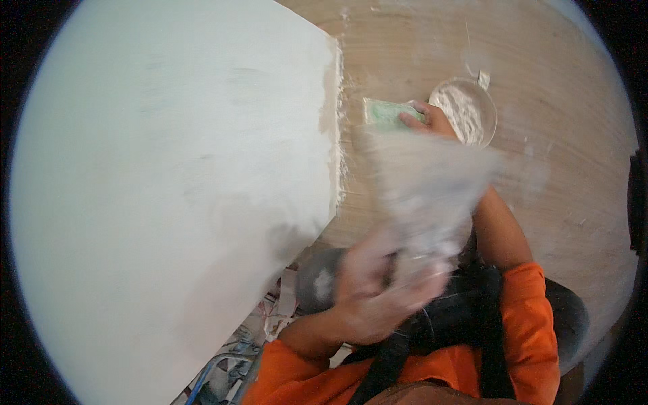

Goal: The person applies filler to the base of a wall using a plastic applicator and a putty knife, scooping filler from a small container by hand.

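My left hand [378,290], smeared by motion, is closed round the handle end of a wide putty knife [439,175]. The broad blade is whitish and blurred, and it points away from me across my right forearm. Beyond the blade my right hand [432,120] grips a flat, pale green rectangular piece [391,111] smeared with white; its exact kind does not show. Just right of that hand stands a round tub [494,125] holding white paste [462,111]. Part of my right wrist is hidden behind the blade.
A large white panel [169,135] fills the left side, with white paste along its right edge [337,121]. Right of it lies a brownish, white-smudged surface [553,135]. My knees are close below, with cluttered items and a blue tube [202,378] under the panel's near edge.
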A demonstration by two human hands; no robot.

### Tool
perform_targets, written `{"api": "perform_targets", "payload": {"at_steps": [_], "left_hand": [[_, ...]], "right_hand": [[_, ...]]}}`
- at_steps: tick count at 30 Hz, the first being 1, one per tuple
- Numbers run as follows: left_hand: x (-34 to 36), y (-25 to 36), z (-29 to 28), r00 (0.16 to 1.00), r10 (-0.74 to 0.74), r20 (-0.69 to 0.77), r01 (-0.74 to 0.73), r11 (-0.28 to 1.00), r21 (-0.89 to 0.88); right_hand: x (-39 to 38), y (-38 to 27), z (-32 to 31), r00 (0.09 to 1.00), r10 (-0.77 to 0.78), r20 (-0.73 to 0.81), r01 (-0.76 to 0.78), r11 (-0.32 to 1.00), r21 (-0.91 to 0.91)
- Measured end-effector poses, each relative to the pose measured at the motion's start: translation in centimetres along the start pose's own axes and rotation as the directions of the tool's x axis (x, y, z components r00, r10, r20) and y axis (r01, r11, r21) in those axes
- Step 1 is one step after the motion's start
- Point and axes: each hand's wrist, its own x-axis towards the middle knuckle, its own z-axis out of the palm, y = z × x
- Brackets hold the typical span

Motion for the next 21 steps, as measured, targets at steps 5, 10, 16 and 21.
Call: {"api": "perform_targets", "payload": {"at_steps": [5,10,16,21], "left_hand": [[-6.5,-0.7,-1.6,0.891,0.132,-0.434,-0.208,0.969,-0.132],[-11.2,1.0,-1.5,0.76,0.443,-0.476,-0.453,0.886,0.1],[-12.5,2.0,-0.7,0.664,0.556,-0.5,-0.517,0.825,0.23],[-12.3,1.8,-0.5,0.695,0.554,-0.459,-0.493,0.831,0.256]], "right_hand": [[-2.0,3.8,5.6,0.992,-0.128,-0.01,0.128,0.992,-0.009],[-2.4,4.6,11.2,0.973,-0.174,-0.154,0.182,0.982,0.041],[-0.8,0.7,12.5,0.99,-0.097,-0.104,0.1,0.995,0.021],[-0.3,0.8,13.6,0.991,-0.111,-0.077,0.11,0.994,-0.016]]}}
